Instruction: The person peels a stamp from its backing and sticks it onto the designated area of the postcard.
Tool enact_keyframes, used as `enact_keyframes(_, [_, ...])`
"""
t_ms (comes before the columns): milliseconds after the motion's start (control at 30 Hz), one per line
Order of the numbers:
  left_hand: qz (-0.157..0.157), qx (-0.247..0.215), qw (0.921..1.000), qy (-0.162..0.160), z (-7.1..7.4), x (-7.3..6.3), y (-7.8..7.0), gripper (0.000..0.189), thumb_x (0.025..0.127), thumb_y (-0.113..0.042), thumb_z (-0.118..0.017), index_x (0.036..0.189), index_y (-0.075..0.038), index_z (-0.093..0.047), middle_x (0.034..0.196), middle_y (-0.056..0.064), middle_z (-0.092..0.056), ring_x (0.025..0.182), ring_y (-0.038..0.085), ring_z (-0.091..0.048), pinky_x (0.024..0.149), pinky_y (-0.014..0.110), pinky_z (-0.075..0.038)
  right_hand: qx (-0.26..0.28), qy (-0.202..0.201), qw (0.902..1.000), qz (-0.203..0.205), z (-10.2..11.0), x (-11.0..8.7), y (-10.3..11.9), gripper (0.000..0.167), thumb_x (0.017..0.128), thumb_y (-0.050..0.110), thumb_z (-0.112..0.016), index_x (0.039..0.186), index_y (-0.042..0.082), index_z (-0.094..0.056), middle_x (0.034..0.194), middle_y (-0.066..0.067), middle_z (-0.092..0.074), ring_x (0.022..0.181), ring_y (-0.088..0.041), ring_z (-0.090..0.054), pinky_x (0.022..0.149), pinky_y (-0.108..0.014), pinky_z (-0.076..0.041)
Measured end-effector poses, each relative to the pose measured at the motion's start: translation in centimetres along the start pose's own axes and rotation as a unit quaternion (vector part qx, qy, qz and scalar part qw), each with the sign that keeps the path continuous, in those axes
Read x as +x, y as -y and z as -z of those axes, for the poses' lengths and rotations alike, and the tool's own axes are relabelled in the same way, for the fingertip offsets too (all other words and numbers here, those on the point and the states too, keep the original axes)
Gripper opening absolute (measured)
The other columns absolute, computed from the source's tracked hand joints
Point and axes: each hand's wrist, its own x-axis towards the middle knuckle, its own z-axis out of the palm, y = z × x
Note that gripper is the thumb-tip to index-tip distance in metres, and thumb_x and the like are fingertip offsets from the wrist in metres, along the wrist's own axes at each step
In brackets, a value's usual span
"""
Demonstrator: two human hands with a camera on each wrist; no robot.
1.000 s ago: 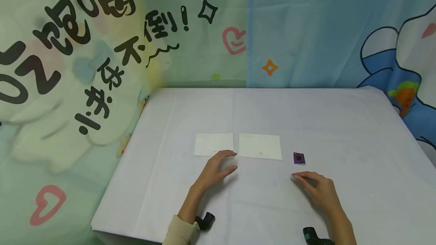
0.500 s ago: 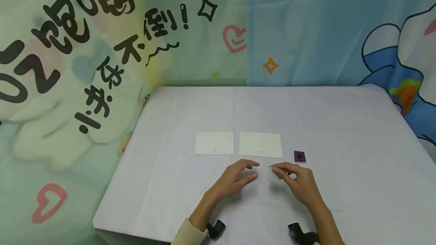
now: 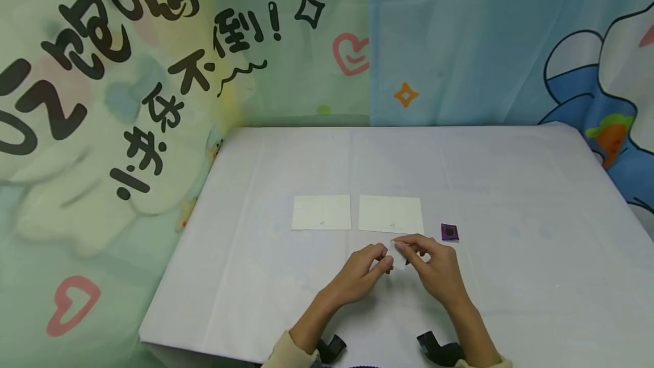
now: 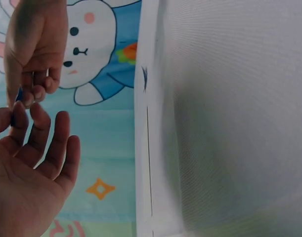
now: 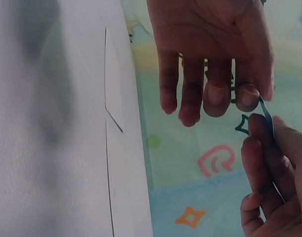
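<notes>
Above the table (image 3: 531,283), left fingers (image 3: 377,251) and right fingers (image 3: 416,239) pinch a small sheet (image 3: 397,258).

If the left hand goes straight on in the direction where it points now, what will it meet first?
Beyond the thin sheet it seems to pinch, the left hand would probably first meet the right hand, at its fingertips, close in front. Exact depth is hard to judge.

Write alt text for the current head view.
A person's left hand and right hand pinch a small pale sheet above a white tablecloth. Beyond, two white cards lie side by side; a small purple square lies to their right.
</notes>
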Motion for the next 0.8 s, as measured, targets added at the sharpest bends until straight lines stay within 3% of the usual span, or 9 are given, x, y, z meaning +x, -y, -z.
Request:
enact_keyframes(333, [-0.02, -0.002, 0.9991, -0.038, 0.04, -0.15, 0.18, 0.023, 0.101, -0.025, -0.038, 0.088, -0.011, -0.05, 0.078, -0.005, -0.056, 0.073, 0.001, -0.048, 0.066, 0.017, -0.041, 0.007, -0.031, 0.9995, 0.008, -0.9, 0.0, 0.02, 0.02, 0.082, 0.009, -0.07, 0.1, 0.015, -0.068, 0.063, 0.011, -0.061, 0.054, -0.004, -0.045, 0.056, -0.026, -0.038])
enact_keyframes(633, [-0.004, -0.019, 0.9992, -0.036, 0.33, -0.19, -0.17, 0.022, 0.101, -0.023, -0.039, 0.09, -0.009, -0.052, 0.079, -0.003, -0.056, 0.075, 0.003, -0.05, 0.068, 0.018, -0.042, 0.019, -0.04, 0.999, 0.004, -1.07, 0.13, 0.52, 0.018, 0.08, 0.001, -0.069, 0.095, 0.01, -0.066, 0.067, 0.005, -0.065, 0.058, -0.006, -0.053, 0.061, -0.021, -0.039])
enact_keyframes(800, [-0.004, -0.017, 0.9993, -0.034, 0.48, -0.15, -0.12, 0.021, 0.101, -0.022, -0.039, 0.09, -0.009, -0.052, 0.079, -0.003, -0.056, 0.075, 0.003, -0.05, 0.069, 0.018, -0.042, 0.021, -0.043, 0.9988, 0.01, -0.96, 0.17, 0.5, 0.024, 0.079, 0.0, -0.071, 0.1, 0.007, -0.063, 0.067, 0.001, -0.066, 0.063, -0.007, -0.055, 0.069, -0.024, -0.038])
